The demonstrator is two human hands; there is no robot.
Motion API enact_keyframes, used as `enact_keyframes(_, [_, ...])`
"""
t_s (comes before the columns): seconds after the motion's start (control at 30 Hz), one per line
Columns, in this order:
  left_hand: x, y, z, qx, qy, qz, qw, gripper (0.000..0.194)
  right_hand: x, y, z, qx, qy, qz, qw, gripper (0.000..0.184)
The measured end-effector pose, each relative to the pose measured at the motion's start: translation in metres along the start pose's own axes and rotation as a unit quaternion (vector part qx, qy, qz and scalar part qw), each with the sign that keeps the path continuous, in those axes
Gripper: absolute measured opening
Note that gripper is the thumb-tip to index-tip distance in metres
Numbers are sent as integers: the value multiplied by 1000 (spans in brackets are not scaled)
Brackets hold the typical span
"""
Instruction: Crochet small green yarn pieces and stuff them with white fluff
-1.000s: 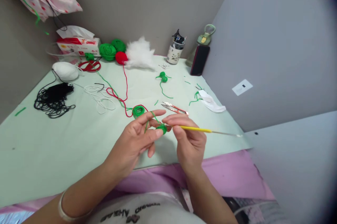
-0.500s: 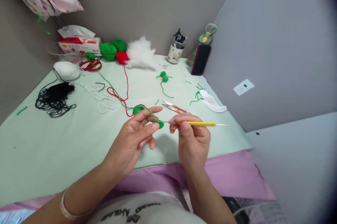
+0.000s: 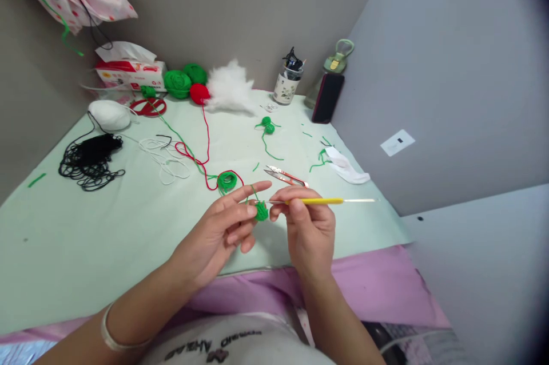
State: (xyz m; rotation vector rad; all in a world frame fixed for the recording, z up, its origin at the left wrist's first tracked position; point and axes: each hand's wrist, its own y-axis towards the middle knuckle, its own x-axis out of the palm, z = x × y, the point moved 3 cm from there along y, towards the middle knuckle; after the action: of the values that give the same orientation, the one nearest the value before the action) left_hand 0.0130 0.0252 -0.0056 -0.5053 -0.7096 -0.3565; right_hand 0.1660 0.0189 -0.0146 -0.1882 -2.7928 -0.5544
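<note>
A small green crochet piece (image 3: 261,211) is pinched between the thumb and fingers of my left hand (image 3: 227,222). Green yarn runs from it over my raised left index finger. My right hand (image 3: 311,227) grips a crochet hook (image 3: 319,201) by its yellow handle, and the hook's thin metal tip reaches the top edge of the green piece. Just beyond my left hand lies a green crocheted ring (image 3: 227,181), with red yarn passing round it. Thread snips (image 3: 286,176) with orange-red handles rest on the table past my right fingers.
At the back stand a tissue pack (image 3: 131,74), green yarn balls (image 3: 177,84), a red yarn ball (image 3: 199,94), white stuffing (image 3: 230,88), a pen cup (image 3: 287,84) and a phone (image 3: 327,98) against a bottle (image 3: 335,62). Black yarn (image 3: 90,159) and red scissors (image 3: 148,106) lie left.
My right hand and the hook have shifted slightly left, toward my left hand. The green piece has turned so more of it shows, and my left index finger has extended farther right.
</note>
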Motion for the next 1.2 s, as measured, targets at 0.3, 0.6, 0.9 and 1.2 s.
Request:
enact_keyframes(0.3, [0, -1, 0, 90, 95, 5, 991, 35, 3, 4, 4, 62, 59, -28, 996, 17])
enact_keyframes(0.6, [-7, -3, 0, 132, 189, 33, 973, 30, 2, 1, -1, 3, -34, 7, 999, 20])
enact_keyframes(0.9, [-7, -1, 5, 160, 204, 46, 965, 28, 3, 0, -11, -23, -63, -18, 998, 21])
enact_keyframes(1.2, [-5, -4, -1, 156, 169, 86, 969, 46, 12, -23, -17, -325, -434, -79, 836, 33])
